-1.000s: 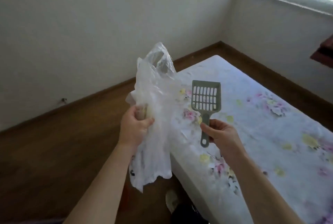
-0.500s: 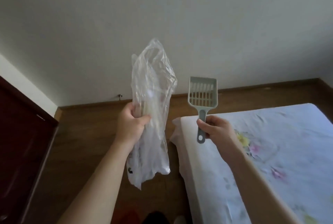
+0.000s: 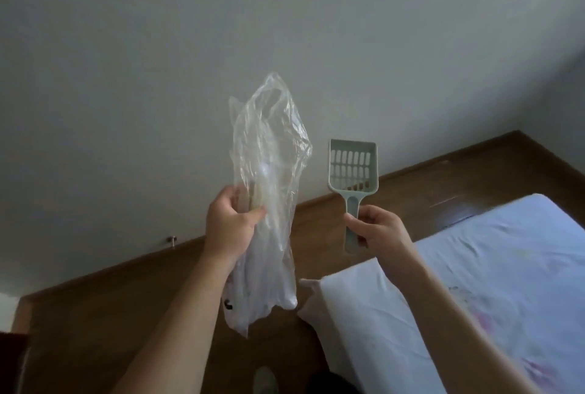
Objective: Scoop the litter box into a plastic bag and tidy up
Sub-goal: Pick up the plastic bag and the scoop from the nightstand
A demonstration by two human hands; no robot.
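Note:
My left hand (image 3: 229, 224) grips a crumpled clear plastic bag (image 3: 270, 153) around its middle, held upright in front of the white wall; the bag's lower part hangs below my fist. My right hand (image 3: 378, 230) holds a grey-green slotted litter scoop (image 3: 353, 168) by its handle, with the slotted head pointing up. The two hands are level and a short gap apart. No litter box is in view.
A mattress with a pale floral sheet (image 3: 490, 273) fills the lower right, its corner near my right forearm. Brown wooden floor (image 3: 110, 314) runs along the white wall (image 3: 221, 29). A small metal stopper (image 3: 172, 239) sits at the skirting. Dark furniture edge (image 3: 9, 359) at far left.
The view has swung left and tilted, from the bed and window toward the bare wall. Both hands keep their grip on bag and scoop, still raised in front of me.

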